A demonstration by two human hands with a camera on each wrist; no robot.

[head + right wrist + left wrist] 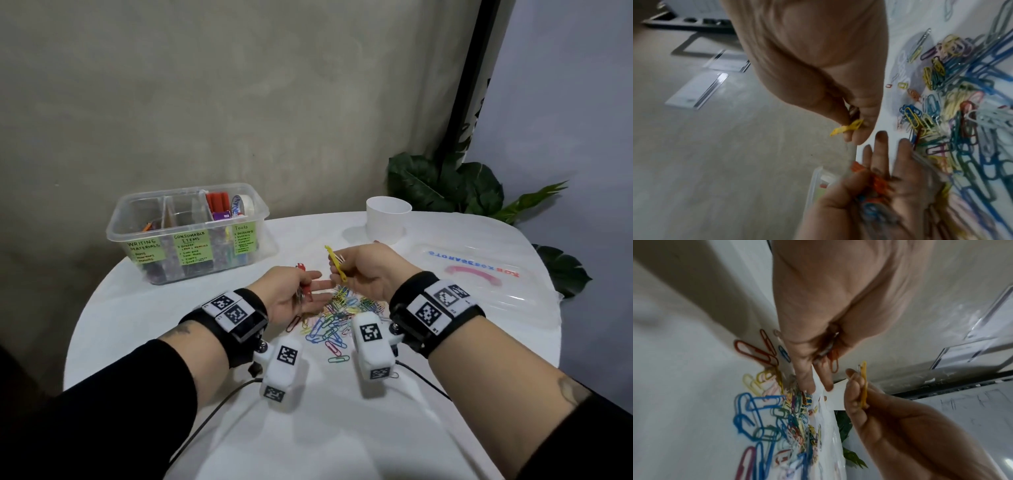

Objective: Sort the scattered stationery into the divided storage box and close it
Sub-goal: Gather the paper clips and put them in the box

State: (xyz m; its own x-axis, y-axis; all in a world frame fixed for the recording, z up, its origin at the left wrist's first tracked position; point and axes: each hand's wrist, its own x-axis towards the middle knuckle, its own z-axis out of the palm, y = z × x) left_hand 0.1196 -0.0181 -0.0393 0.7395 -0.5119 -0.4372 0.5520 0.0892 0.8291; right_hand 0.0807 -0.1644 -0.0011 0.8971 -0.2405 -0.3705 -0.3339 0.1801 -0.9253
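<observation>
A pile of coloured paper clips [334,317] lies on the white table [342,428] between my hands. My left hand [308,286] lies palm up over the pile's left edge, fingers stretched out. Its thumb pins a small bunch of clips, one of them red [834,363], against the palm [875,186]. My right hand [346,265], just above the pile, pinches a yellow paper clip [335,263] between thumb and fingers; the clip [846,129] sticks out past the fingertips. The clear divided storage box [191,233] stands open at the back left, with green labels and stationery inside.
The box's clear lid [479,274] lies flat at the right of the table. A white cup [388,219] stands behind my right hand, with a leafy plant [445,185] beyond the table's edge. Cables [219,407] run from the wrist cameras across the near table.
</observation>
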